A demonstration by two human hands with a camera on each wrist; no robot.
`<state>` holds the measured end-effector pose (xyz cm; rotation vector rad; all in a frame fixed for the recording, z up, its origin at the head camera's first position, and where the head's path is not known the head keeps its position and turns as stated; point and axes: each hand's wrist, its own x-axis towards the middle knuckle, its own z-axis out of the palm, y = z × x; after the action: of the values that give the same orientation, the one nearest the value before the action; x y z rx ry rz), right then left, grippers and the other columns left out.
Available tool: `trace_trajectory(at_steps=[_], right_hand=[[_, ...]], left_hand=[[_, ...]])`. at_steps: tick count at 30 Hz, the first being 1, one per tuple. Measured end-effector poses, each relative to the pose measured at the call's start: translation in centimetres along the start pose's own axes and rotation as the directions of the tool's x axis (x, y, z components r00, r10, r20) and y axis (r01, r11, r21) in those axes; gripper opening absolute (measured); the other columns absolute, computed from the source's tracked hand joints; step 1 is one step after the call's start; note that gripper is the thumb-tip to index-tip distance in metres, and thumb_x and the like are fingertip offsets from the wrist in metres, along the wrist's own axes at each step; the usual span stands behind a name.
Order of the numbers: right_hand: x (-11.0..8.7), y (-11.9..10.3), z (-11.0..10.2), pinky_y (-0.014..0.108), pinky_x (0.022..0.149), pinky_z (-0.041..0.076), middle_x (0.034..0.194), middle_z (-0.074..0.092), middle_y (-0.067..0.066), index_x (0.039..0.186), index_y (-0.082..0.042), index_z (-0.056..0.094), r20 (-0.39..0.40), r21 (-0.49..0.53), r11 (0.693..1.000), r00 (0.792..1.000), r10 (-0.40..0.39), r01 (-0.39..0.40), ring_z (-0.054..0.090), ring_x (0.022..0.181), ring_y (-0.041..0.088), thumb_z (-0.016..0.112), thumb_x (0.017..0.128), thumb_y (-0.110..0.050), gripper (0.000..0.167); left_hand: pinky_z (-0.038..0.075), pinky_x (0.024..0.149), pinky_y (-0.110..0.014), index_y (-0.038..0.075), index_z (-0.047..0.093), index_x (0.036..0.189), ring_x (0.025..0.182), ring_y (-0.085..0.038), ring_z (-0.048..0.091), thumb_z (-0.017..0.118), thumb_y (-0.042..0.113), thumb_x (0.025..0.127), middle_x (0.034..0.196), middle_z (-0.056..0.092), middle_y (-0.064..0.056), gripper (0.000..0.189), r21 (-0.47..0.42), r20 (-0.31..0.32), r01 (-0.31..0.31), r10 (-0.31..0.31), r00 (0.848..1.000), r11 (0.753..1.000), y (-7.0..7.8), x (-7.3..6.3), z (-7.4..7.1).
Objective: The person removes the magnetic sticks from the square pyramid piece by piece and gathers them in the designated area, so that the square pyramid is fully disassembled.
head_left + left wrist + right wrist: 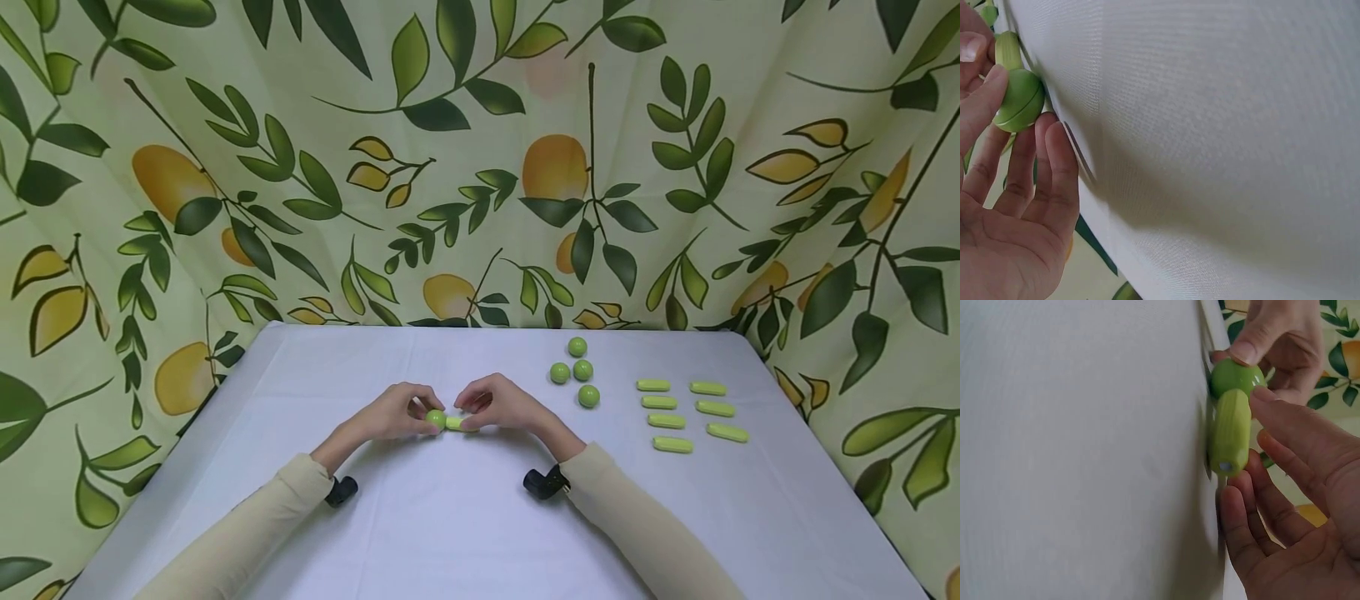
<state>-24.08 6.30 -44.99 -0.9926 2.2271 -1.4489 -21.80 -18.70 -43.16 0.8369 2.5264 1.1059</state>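
My left hand [395, 410] pinches a glossy green ball [436, 419], with the thumb on its near side and fingers behind it. A seam runs round the ball [1021, 100] in the left wrist view. Against the ball's right side lies a short yellow-green ribbed stick [1231, 434], whose outer end shows a small metallic spot. My right hand [501, 403] is over the stick's right part; thumb and index finger are spread apart at it, without a visible pinch. Whether the thumb touches the stick or the ball is hard to tell.
Several more green balls [582, 370] are grouped at the back right of the white-covered table [450, 533]. Further right lie several yellow-green sticks [667, 421] in two columns. A leaf-and-fruit curtain [480, 208] stands behind the table. A small black camera [542, 483] is on the right wrist.
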Motion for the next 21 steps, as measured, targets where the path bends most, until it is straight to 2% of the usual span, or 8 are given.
trace_trajectory(at_steps=[2,7,13,21], right_hand=[[0.32,-0.20,0.42,0.026,0.075,0.053,0.090,0.070,0.009,0.101,0.003,0.074,0.012,-0.020,1.000,1.000,0.014,-0.014,0.061,0.079,0.011,0.085,0.079,0.003,0.024],[0.83,-0.59,1.09,0.023,0.069,0.052,0.082,0.068,-0.001,0.093,-0.003,0.075,0.025,-0.058,0.997,0.998,0.053,-0.052,0.060,0.074,0.011,0.086,0.077,0.006,0.021],[1.01,-0.65,1.14,0.023,0.066,0.051,0.080,0.067,-0.001,0.091,-0.004,0.075,0.039,-0.074,0.995,0.997,0.072,-0.069,0.060,0.073,0.011,0.085,0.078,0.006,0.019],[0.52,-0.58,0.42,0.024,0.065,0.053,0.081,0.069,0.000,0.096,0.000,0.076,0.108,-0.018,0.999,0.993,0.045,-0.044,0.061,0.073,0.011,0.081,0.081,0.008,0.018]], left_hand=[[0.057,0.082,-0.036,0.006,0.072,0.101,0.086,-0.016,0.067,0.084,0.006,0.085,0.097,0.069,0.000,0.020,-0.002,0.000,-0.006,0.006,1.000,1.000,0.02,-0.02,-0.03],[0.057,0.081,-0.034,0.006,0.073,0.100,0.085,-0.015,0.066,0.084,0.006,0.085,0.096,0.069,0.000,0.019,-0.006,0.002,-0.016,0.016,1.000,1.000,-0.10,0.00,-0.10],[0.056,0.079,-0.030,0.006,0.074,0.100,0.084,-0.015,0.067,0.084,0.005,0.084,0.096,0.070,0.000,0.019,-0.003,0.010,-0.015,0.015,1.000,1.000,-0.06,0.10,-0.19],[0.057,0.079,-0.028,0.002,0.074,0.101,0.086,-0.018,0.069,0.083,0.000,0.083,0.096,0.071,-0.002,0.019,-0.023,0.024,-0.050,0.050,0.998,0.998,0.13,0.23,-0.34]])
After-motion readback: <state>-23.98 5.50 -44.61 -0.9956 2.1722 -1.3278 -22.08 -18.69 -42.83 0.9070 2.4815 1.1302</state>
